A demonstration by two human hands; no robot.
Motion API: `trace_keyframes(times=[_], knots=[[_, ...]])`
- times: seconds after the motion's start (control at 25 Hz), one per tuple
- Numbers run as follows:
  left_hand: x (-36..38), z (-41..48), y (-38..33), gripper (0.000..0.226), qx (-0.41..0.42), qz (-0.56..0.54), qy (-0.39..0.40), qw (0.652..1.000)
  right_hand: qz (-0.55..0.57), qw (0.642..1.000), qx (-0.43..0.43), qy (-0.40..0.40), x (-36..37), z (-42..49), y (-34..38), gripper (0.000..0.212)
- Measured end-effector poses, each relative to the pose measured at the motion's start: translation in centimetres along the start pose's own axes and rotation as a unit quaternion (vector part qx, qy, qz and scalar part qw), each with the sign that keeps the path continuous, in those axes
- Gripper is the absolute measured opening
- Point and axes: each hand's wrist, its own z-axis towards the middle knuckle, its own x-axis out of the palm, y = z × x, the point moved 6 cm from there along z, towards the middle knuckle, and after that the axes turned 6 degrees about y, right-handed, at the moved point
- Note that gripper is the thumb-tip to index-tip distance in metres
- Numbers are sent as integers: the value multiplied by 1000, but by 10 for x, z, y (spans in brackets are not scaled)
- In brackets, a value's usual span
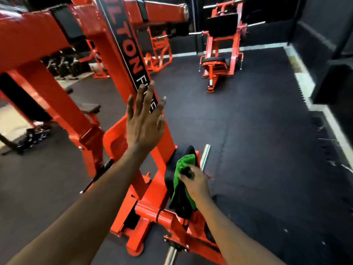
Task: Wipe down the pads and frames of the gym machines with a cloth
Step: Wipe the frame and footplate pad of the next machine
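Fingers (191,174) of the right hand (195,183) are curled tight around a green cloth (184,164), pinching it into a bunch with the loose end hanging below the knuckles, low down beside the sloping orange upright (126,73) of the near gym machine. That cloth is pressed against a black pad (170,169) at the foot of the upright, on its right side, though the blur makes it hard to say how much of the pad it covers. Just to the right of the pad a short chrome peg (206,156) sticks out over the dark rubber floor (257,131). Higher up the same upright, the left hand (145,123) is spread wide with nothing in it, fingers splayed and palm laid flat on the orange face, its fingertips overlapping the black lettered strip (129,50) that runs along the upright. Left of the upright a second orange beam (63,111) slants down toward a pivot joint, and a black stepped plate (90,108) lies behind that beam. Below the upright, at its base, a round orange cross tube (150,212) meets a footplate on the floor. Far beyond the upright, toward the right rear corner, another orange machine (219,54) stands well apart with black pads and chrome weight horns.
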Motion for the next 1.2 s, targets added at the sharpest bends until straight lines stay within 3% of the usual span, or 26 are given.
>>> trace_keyframes(times=[0.12, 0.24, 0.36, 0.48, 0.6, 0.8, 0.92, 1.04, 1.2], knots=[[21, 14, 12, 49, -25, 67, 24, 997, -44, 997, -55, -24, 10, 8, -11, 42], [42, 21, 18, 47, -50, 111, 19, 992, -123, 990, -66, -1, 30, 9, -29, 79], [53, 20, 22, 36, -32, 83, -51, 995, -33, 998, -29, 34, 52, 15, -33, 94], [58, 15, 26, 29, 21, 65, -100, 993, 48, 998, -39, -21, 52, 32, -31, 87], [60, 13, 27, 30, 39, 50, -124, 990, 180, 982, 4, -53, 55, 58, -49, 91], [53, 10, 21, 33, 25, 98, -128, 987, 190, 969, 127, -89, 52, 120, -78, 100], [51, 14, 12, 37, -1, 132, -70, 989, 194, 968, 127, -97, 45, 110, -58, 97], [74, 4, -11, 45, 50, 213, 84, 972, 209, 973, 83, -61, 48, 50, -43, 77], [110, 8, -30, 47, 131, 274, 249, 920, 193, 977, 73, -54, 59, 26, -52, 92]])
